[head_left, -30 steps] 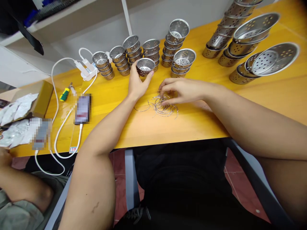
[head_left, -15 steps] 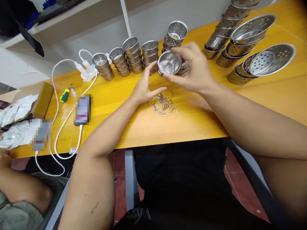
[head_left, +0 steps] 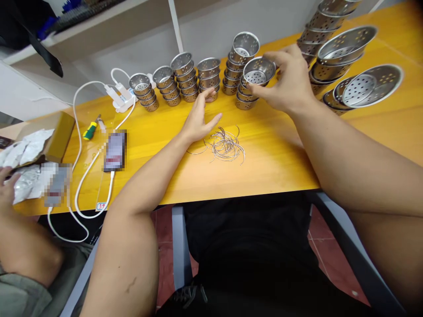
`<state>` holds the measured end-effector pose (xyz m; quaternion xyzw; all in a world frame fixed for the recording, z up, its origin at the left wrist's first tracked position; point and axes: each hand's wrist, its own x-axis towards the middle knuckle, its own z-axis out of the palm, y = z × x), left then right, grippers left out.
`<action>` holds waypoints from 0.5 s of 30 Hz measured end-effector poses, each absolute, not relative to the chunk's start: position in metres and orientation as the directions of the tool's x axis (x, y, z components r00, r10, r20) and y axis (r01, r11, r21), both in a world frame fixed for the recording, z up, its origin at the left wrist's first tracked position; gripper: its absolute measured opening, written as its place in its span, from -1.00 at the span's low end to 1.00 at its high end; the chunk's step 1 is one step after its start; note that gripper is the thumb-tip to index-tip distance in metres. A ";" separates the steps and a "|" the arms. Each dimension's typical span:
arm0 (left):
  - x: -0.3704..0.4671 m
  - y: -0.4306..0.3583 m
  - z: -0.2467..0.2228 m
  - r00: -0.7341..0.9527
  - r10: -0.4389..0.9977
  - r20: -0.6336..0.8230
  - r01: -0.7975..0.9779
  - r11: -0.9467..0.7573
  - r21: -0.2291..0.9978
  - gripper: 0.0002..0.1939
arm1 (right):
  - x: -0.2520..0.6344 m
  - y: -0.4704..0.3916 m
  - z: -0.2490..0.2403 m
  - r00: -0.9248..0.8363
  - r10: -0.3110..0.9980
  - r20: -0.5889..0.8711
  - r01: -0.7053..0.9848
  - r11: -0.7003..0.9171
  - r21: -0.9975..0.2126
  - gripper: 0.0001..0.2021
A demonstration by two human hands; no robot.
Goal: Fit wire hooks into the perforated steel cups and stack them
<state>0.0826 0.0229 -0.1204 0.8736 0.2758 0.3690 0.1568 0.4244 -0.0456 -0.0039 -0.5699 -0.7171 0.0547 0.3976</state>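
Observation:
My right hand (head_left: 287,81) grips the rim of a perforated metal cup (head_left: 258,72) between thumb and fingers. That cup sits at the top of a short stack (head_left: 245,102). My left hand (head_left: 198,119) has its fingers apart and holds nothing; it hovers over the yellow table (head_left: 271,167), in front of another cup stack (head_left: 209,72). A tangle of thin metal wire rings (head_left: 226,145) lies just right of my left hand. Further cup stacks (head_left: 182,75) stand in a row along the back.
Larger oval-looking cups (head_left: 346,46) and a tall leaning stack (head_left: 319,35) stand at right. At left are a power strip (head_left: 124,100), white cables, a phone (head_left: 115,150), a green-yellow screwdriver (head_left: 90,131), a box (head_left: 61,136) and another person's hand (head_left: 6,187).
My right hand has carried the cup rightward, away from my left hand, onto the short stack. My left hand no longer touches the cup. The other person's hand has moved up to the plastic bags.

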 end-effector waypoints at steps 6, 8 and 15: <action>0.083 0.023 -0.122 0.569 0.600 0.562 0.363 -0.797 0.483 0.08 | 0.428 -0.043 0.008 -0.042 0.899 0.435 0.803 0.290 -0.521 -0.23; 0.082 0.023 -0.122 0.574 0.600 0.557 0.362 -0.796 0.485 0.07 | 0.428 -0.042 0.009 -0.041 0.909 0.414 0.808 0.274 -0.522 -0.24; 0.080 0.025 -0.125 0.576 0.596 0.559 0.351 -0.799 0.489 0.03 | 0.428 -0.044 -0.002 -0.084 0.888 0.453 0.791 0.336 -0.512 -0.15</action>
